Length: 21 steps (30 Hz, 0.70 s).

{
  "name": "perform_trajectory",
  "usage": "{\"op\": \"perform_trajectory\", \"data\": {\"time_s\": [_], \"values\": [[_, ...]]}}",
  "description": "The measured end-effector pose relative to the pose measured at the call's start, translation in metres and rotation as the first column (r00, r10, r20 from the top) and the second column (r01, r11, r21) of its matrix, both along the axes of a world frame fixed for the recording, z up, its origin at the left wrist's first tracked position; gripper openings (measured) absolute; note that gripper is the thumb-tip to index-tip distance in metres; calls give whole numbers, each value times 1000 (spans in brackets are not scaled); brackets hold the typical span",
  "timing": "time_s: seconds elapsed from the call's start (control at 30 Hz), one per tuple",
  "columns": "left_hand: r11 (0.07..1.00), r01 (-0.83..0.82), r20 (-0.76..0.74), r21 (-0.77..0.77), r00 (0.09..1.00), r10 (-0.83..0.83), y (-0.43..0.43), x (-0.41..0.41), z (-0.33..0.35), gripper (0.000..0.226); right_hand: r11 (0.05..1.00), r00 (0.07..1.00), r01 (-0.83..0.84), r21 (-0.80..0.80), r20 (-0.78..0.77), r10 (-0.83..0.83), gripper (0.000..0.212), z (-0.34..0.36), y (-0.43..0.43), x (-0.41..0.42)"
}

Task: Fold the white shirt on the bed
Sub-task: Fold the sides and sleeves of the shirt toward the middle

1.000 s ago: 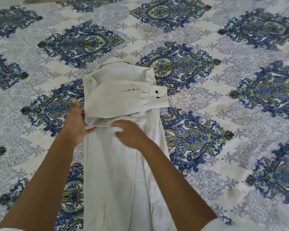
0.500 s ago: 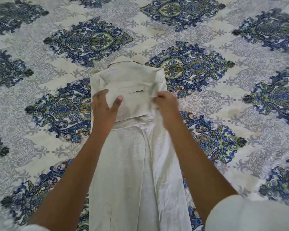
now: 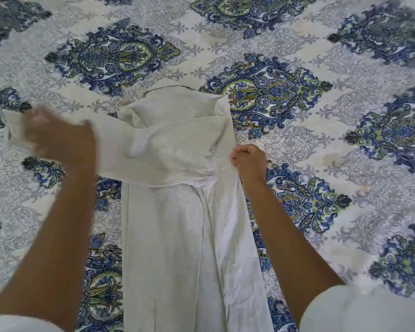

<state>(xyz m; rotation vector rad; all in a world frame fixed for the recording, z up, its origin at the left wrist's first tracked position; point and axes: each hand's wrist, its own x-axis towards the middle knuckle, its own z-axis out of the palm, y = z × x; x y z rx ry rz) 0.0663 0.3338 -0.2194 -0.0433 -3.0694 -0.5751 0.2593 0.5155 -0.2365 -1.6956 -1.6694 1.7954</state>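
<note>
White shirt (image 3: 177, 236) on the bed (image 3: 345, 68), folding about half done.
The blurred left hand (image 3: 58, 142) grips a sleeve (image 3: 130, 152) drawn leftward; the body is narrowed lengthwise; the right hand (image 3: 249, 161) pinches its right edge with curled fingers (image 3: 237, 155). Sleeve and crosswise folds probably remain.

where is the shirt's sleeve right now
In the head view, the sleeve stretches left from the top of the white shirt, its end held by the left hand over the bedspread.

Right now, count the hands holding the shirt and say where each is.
2. The left hand, blurred, holds the sleeve of the shirt out to the left. The right hand pinches the shirt's right edge beside the folded top. Neither is hidden.
</note>
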Motion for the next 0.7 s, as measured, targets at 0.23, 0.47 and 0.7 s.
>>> {"op": "perform_trajectory", "data": {"time_s": [0.23, 0.47, 0.7], "values": [[666, 746, 228, -25, 653, -723, 119, 67, -16, 54, 996, 996, -93, -5, -2, 93, 25, -6, 40, -15], [824, 563, 376, 61, 752, -542, 103, -1, -21, 5, 983, 993, -115, -143, -25, 113, 28, -13, 54, -15], [816, 469, 496, 338, 648, -578, 87, -11, -30, 20, 977, 977, -214, -17, 25, 214, 27, -7, 58, -46]]}}
